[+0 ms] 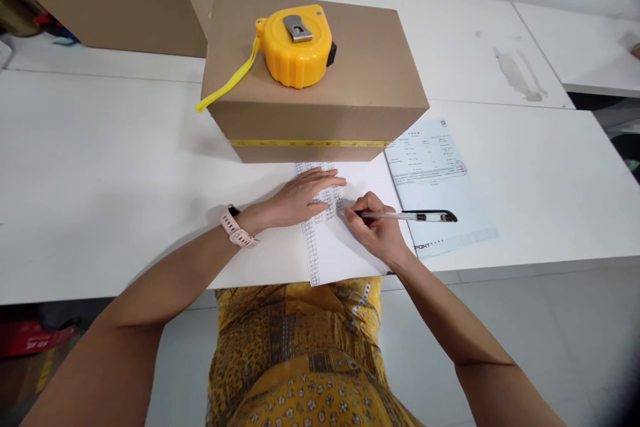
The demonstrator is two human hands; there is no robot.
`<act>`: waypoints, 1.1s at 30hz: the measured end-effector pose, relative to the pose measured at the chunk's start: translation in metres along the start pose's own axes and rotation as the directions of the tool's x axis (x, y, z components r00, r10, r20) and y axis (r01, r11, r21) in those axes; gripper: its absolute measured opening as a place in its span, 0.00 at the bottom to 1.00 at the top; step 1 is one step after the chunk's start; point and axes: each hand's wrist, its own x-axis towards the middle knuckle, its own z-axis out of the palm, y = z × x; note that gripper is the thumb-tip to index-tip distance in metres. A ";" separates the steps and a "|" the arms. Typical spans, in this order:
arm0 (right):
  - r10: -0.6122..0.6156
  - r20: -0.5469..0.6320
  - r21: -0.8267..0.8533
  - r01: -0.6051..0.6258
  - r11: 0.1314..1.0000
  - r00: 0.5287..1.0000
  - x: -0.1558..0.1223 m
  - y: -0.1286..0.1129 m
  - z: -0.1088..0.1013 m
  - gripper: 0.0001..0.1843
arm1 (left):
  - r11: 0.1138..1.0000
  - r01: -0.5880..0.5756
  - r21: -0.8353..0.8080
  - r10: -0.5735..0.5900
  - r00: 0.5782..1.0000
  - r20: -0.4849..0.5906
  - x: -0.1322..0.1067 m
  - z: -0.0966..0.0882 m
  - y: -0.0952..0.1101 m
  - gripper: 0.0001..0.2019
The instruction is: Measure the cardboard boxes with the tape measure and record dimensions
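Between the fingers of my right hand is a pen with a clear barrel and black cap end, its tip on a white sheet of paper. Columns of small handwriting run down the sheet's left side. My left hand lies flat on the paper with its fingers spread, covering part of the writing. Just beyond the hands stands a brown cardboard box with a yellow tape strip along its front. On top of it rests a yellow tape measure with a metal clip and a yellow wrist strap.
A pale blue printed form lies to the right of the paper. A larger cardboard box stands at the back left of the white table. The table's front edge is close to my body.
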 end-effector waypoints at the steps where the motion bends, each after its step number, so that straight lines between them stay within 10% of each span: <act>1: -0.003 -0.002 -0.002 0.003 1.000 1.000 0.000 0.000 0.000 0.11 | 1.000 0.005 0.001 -0.005 1.000 0.001 0.000 0.000 0.000 0.26; 33: 0.022 -0.012 0.067 -0.021 0.998 1.000 0.000 0.000 0.000 0.11 | 1.000 -0.004 -0.007 0.004 1.000 0.008 0.000 -0.001 0.002 0.26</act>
